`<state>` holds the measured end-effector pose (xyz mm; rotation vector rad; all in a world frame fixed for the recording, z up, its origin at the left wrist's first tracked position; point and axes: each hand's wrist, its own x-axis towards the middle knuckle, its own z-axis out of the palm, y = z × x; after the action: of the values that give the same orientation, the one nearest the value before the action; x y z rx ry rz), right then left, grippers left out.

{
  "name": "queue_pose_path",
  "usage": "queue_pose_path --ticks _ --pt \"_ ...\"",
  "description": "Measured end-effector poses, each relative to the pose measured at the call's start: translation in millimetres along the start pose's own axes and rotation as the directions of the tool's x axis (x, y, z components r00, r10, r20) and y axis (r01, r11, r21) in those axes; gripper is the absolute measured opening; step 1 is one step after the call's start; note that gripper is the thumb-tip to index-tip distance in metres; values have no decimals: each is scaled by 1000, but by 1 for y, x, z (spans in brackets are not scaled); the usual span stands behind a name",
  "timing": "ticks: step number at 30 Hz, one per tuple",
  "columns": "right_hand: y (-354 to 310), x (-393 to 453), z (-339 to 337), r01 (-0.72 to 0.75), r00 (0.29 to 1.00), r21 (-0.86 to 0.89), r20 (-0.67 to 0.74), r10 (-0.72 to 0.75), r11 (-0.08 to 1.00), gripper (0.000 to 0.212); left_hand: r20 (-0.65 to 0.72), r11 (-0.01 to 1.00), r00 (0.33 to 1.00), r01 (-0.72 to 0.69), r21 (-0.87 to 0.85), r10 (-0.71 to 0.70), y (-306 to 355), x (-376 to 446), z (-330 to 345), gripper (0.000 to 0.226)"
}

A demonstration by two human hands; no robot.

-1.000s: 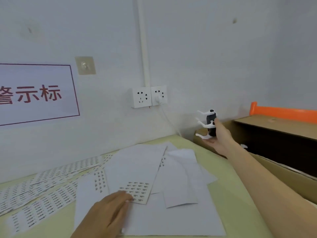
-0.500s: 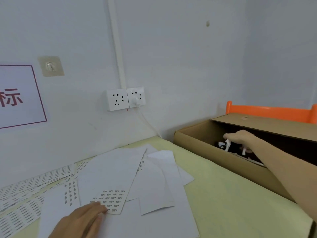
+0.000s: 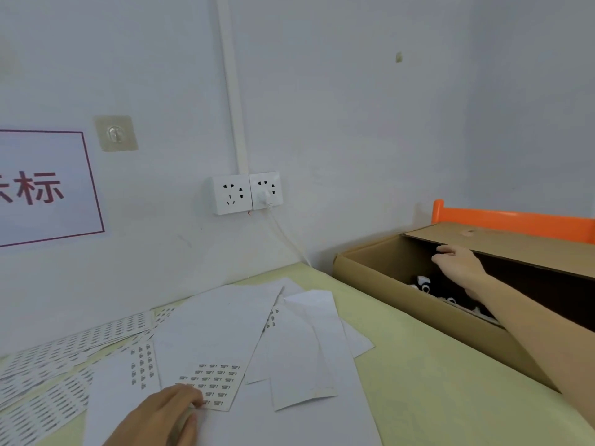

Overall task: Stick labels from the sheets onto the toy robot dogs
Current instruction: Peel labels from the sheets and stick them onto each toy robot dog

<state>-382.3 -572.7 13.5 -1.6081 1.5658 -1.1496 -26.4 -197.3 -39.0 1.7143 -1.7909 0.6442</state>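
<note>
Reach the right hand [image 3: 460, 268], fingers loosely apart and empty over the far-right cardboard box [image 3: 370, 272], down to one toy robot dog [image 3: 424, 282] inside, while pressing left hand [image 3: 167, 416] fingertips flat on the near label sheet [image 3: 212, 381].

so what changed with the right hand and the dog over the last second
The right hand carried the toy robot dog rightward and down into the cardboard box, let it go, and now lifts out with its fingers open. The left hand stayed on the label sheet.
</note>
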Motion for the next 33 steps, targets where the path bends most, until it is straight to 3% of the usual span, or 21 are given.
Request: queue_pose_path --ticks 2,6,8,11,12,14,17,20,23,25,26,29,31,33 --pt "-12 -7 9 183 983 -52 -10 -184 982 41 60 999 998 28 -33 -26 -2 -4 1 22" --pt "-61 -44 42 479 878 -65 48 -476 876 35 190 995 979 84 -45 -74 -3 -4 -1 26" --pt "-91 -76 68 583 808 -19 115 -578 812 32 158 994 984 94 -51 -85 -9 -5 3 29" --pt "-131 -141 113 670 694 117 253 -674 733 26 179 958 963 230 -170 -200 -14 -11 4 52" --pt "-139 -166 128 696 635 154 325 -701 702 24 198 956 955 254 -150 -223 -12 -12 1 45" --pt "-147 -215 158 727 482 239 489 -727 643 20 167 974 966 211 -87 -195 -8 -14 -1 19" --pt "-146 -278 192 734 287 318 656 -698 600 29 129 972 969 220 -80 -208 0 -14 -7 25" --pt "-132 -305 206 740 261 321 673 -692 591 34 178 917 923 369 -152 -342 2 -14 -12 49" --pt "-116 -308 204 712 286 357 640 -713 605 31 167 849 882 470 -240 -441 4 -14 -22 34" --pt "-111 -308 202 718 229 398 639 -734 570 28 117 791 846 529 -307 -521 1 -15 -28 24" --pt "-109 -308 203 743 183 393 659 -729 542 30 90 758 818 562 -330 -568 -1 -13 -33 29" --pt "-105 -306 212 921 34 261 687 -726 290 42 24 671 739 626 -398 -674 -19 2 -63 44" --pt "-110 -309 213 956 18 203 677 -736 211 40 -11 634 700 639 -437 -714 -41 12 -95 40" --pt "-113 -313 212 967 -22 219 572 -820 127 28 14 620 682 673 -403 -731 -64 16 -133 36"
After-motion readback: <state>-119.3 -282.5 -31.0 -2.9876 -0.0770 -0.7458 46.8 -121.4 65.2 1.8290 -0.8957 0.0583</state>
